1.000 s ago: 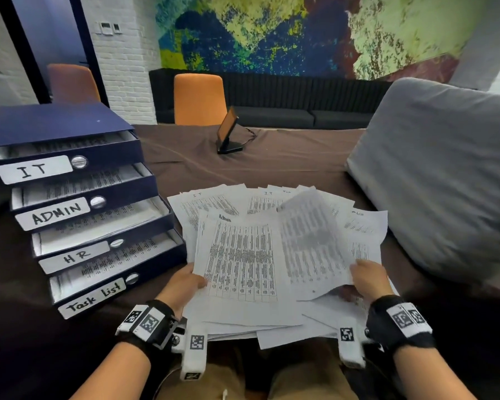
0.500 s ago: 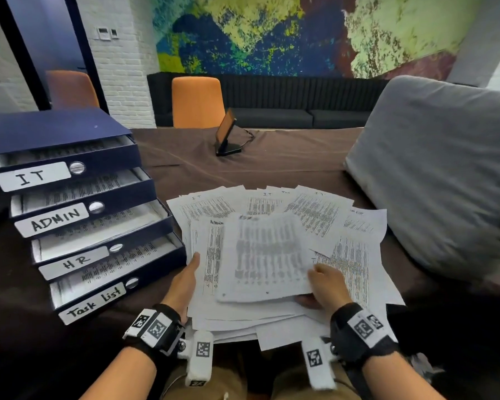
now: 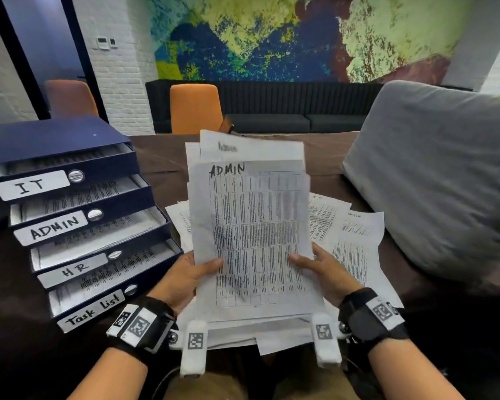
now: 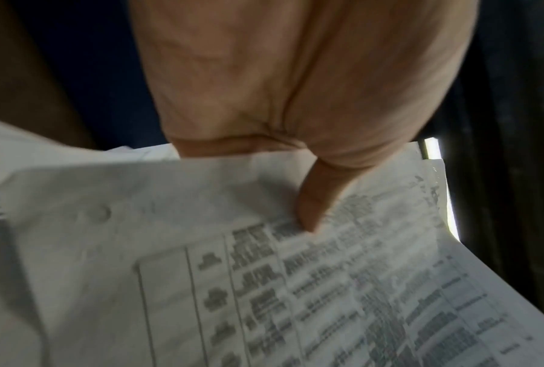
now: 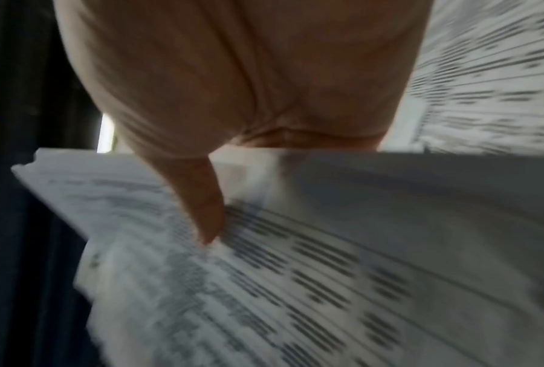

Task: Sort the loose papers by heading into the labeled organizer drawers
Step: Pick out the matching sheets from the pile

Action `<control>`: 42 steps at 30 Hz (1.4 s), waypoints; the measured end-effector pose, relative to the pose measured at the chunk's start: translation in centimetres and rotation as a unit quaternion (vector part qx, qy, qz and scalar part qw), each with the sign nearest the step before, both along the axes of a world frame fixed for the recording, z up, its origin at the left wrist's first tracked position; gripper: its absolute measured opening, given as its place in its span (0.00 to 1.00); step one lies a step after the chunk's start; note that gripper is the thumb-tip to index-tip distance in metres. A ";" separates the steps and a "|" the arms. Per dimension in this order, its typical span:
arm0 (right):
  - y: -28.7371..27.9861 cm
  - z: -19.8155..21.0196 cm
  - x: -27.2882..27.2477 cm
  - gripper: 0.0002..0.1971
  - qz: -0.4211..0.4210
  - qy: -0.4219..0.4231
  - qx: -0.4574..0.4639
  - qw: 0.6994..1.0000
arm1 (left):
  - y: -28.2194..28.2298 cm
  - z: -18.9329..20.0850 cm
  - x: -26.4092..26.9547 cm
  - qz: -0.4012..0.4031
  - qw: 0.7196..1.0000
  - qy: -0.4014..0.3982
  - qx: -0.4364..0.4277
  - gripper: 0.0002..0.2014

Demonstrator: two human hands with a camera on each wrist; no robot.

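Observation:
Both hands hold up a small stack of printed sheets (image 3: 254, 226); the front sheet is headed ADMIN by hand. My left hand (image 3: 191, 277) grips the stack's lower left edge, thumb on the front (image 4: 311, 208). My right hand (image 3: 321, 269) grips the lower right edge, thumb on the print (image 5: 206, 218). More loose papers (image 3: 350, 241) lie spread on the brown table beneath. At the left stands a dark blue drawer organizer (image 3: 55, 145) with drawers labelled IT (image 3: 31, 184), ADMIN (image 3: 52, 229), HR (image 3: 72, 269) and Task List (image 3: 91, 310), all pulled partly out with papers inside.
A large grey cushion (image 3: 433, 180) fills the right side of the table. Orange chairs (image 3: 195, 108) and a dark sofa (image 3: 286, 105) stand beyond the far edge. A small stand (image 3: 227, 125) peeks out behind the held sheets.
The sheets lay spread on the table while my right hand slid one leftward onto the pile; now both hands have gathered a stack and lifted it upright.

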State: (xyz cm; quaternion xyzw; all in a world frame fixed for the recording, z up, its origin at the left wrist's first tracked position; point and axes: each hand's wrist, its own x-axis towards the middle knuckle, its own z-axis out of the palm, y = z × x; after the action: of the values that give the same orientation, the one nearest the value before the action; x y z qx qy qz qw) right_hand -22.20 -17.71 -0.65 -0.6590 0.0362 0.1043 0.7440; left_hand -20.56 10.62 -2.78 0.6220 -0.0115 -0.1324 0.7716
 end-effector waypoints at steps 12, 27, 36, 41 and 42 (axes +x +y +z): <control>0.4 6.5 2.1 0.12 -0.043 -0.202 -0.080 0.975 | -3.3 6.4 2.1 0.158 0.976 -0.142 0.050 0.12; -0.8 4.2 3.0 0.10 -0.004 -0.157 -0.137 0.978 | -3.0 7.1 3.3 0.167 0.972 -0.158 0.048 0.11; 1.2 -3.9 0.8 0.07 -0.024 0.037 0.064 0.997 | 0.2 0.5 3.9 0.323 0.938 0.050 -0.114 0.23; 4.4 -3.5 1.0 0.11 -0.056 0.047 0.121 0.990 | -0.5 -0.3 3.1 0.305 0.936 0.055 -0.165 0.14; 4.5 -3.1 1.3 0.11 -0.061 0.041 0.125 0.989 | -0.3 -0.2 3.1 0.302 0.935 0.048 -0.177 0.11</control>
State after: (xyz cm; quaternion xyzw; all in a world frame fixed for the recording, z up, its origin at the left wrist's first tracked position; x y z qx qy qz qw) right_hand -20.89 -13.20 -3.78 -0.5525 0.0934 0.0893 0.8234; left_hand -17.46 10.30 -3.01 0.4422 0.1904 0.0815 0.8727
